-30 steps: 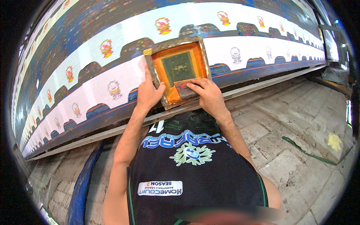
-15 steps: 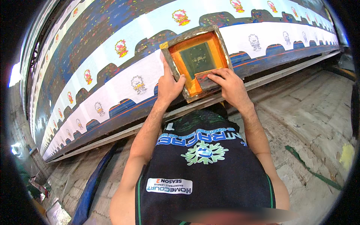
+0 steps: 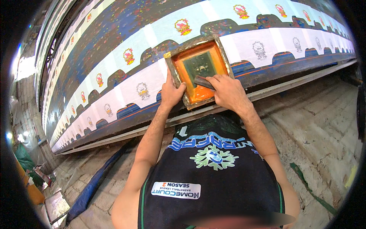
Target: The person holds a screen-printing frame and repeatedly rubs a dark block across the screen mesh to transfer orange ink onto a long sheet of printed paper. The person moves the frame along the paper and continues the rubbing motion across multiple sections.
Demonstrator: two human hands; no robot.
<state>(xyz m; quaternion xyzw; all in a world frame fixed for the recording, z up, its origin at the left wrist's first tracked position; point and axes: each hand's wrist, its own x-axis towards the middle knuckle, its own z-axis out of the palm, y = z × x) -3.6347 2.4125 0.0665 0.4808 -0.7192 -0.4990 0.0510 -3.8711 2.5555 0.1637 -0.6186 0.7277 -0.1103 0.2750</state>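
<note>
A small wooden screen printing frame (image 3: 192, 46) lies tilted on a white cut fabric piece at the near edge of a long printing table. Inside it, the mesh is orange with a dark square stencil (image 3: 199, 61) in the middle. My left hand (image 3: 172, 91) grips the frame's left side, thumb over the rim. My right hand (image 3: 231, 92) is closed around a dark, short-bladed squeegee (image 3: 203, 81), which slants across the mesh below the stencil. Wet orange ink (image 3: 199, 94) is pooled at the near end of the frame.
Both sides of the near row carry white pieces with outlined crests (image 3: 143, 91). A farther row bears red and yellow crests (image 3: 183, 26). The dark table (image 3: 103, 45) is paint-speckled, with a long rail (image 3: 305, 77) along its near edge. A blue cloth strip (image 3: 99, 179) lies on the floor.
The squeegee has turned from lying along the frame's near side to slanting over the mesh, and my right hand has wrapped round it. More orange ink shows at the near end.
</note>
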